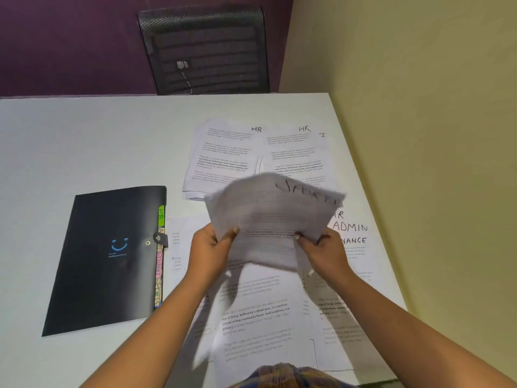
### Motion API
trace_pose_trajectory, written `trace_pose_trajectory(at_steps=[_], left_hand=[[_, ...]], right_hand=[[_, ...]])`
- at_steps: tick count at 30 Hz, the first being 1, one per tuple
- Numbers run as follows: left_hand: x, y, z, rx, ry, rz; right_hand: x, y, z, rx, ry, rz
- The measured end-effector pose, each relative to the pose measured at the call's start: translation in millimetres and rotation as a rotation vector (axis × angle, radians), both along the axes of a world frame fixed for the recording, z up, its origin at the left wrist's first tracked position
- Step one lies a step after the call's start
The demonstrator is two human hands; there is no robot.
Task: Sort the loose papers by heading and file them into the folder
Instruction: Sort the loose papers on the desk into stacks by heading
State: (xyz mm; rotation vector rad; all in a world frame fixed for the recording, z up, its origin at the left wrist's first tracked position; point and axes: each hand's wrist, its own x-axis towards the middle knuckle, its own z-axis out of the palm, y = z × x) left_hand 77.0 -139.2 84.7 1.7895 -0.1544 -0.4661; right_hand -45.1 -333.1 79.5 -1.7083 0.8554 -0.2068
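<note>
I hold a sheet of printed paper [268,217] lifted above the table, blurred by motion, with a handwritten heading I cannot read. My left hand [208,252] pinches its lower left edge and my right hand [321,252] pinches its lower right edge. A black folder [109,259] with a blue smile logo lies shut at the left, coloured index tabs [160,256] showing along its right side. Two sheets headed HR [223,155] lie side by side further back. Loose papers [263,312] are spread under my hands, with headings ADMIN and FINANCE [351,233] showing at the right.
The white table [84,141] ends at the right edge close to a yellow wall [433,107]. A black mesh chair [207,49] stands behind the far edge against a purple wall.
</note>
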Motion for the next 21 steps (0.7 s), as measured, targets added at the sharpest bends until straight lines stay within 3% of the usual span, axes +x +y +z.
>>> trace_pose_trajectory(at_steps=[2,7,11,16,19,21], left_hand=[[7,-4,9,-0.058,0.040,0.022],[16,-10,16,-0.140,0.189,0.022],[25,-12,15,-0.099,0.279,-0.005],[38,-15,14,-0.103,0.286,0.063],[47,-16,17,-0.136,0.306,0.132],[54,-17,16,-0.141,0.308,0.156]], right_hand=[[6,-5,-1,0.040,-0.028,0.003],[27,-18,-5,0.366,-0.091,-0.152],[44,-31,-4,0.450,-0.084,-0.149],[63,-54,4,0.347,0.047,-0.022],[82,-82,3,0.350,0.102,-0.124],[94,-109,-10,0.241,0.128,-0.205]])
